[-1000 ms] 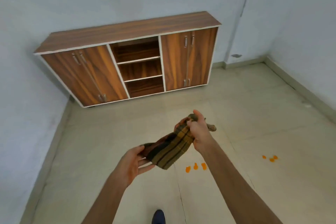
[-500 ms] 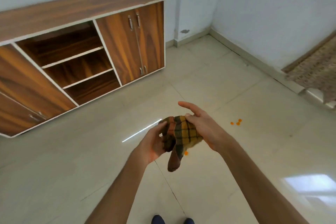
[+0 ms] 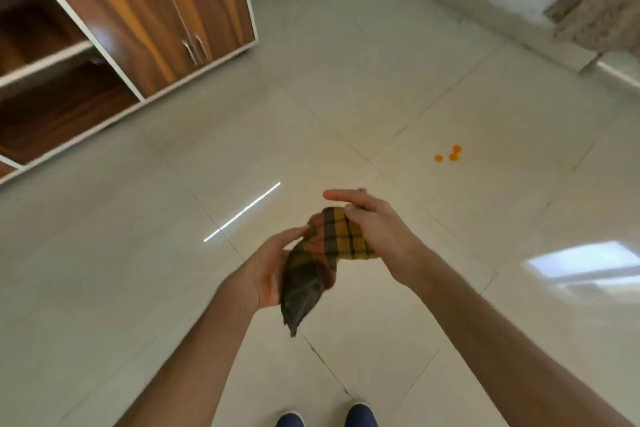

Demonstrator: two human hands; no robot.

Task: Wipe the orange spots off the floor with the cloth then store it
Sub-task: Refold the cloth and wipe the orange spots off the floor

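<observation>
A checked cloth (image 3: 325,253) in yellow, orange and dark green hangs bunched between both hands above the floor. My right hand (image 3: 374,229) grips its upper yellow part, index finger stretched out. My left hand (image 3: 273,263) cups the darker lower part from the left, and a corner of the cloth dangles below it. Three small orange spots (image 3: 449,154) lie on the pale tiled floor (image 3: 173,253) ahead and to the right of the hands. A second group of spots seen earlier is out of sight now, perhaps behind the cloth.
A wooden cabinet (image 3: 145,10) with shut doors and open shelves (image 3: 45,80) stands at the upper left. White walls and skirting run along the top right, with a stone ledge (image 3: 602,14) at the right edge. My shoe tips (image 3: 325,418) show at the bottom.
The view has turned right and tilted down, so the cabinet slid to the upper left. The cloth went from stretched out between the hands to bunched up in both.
</observation>
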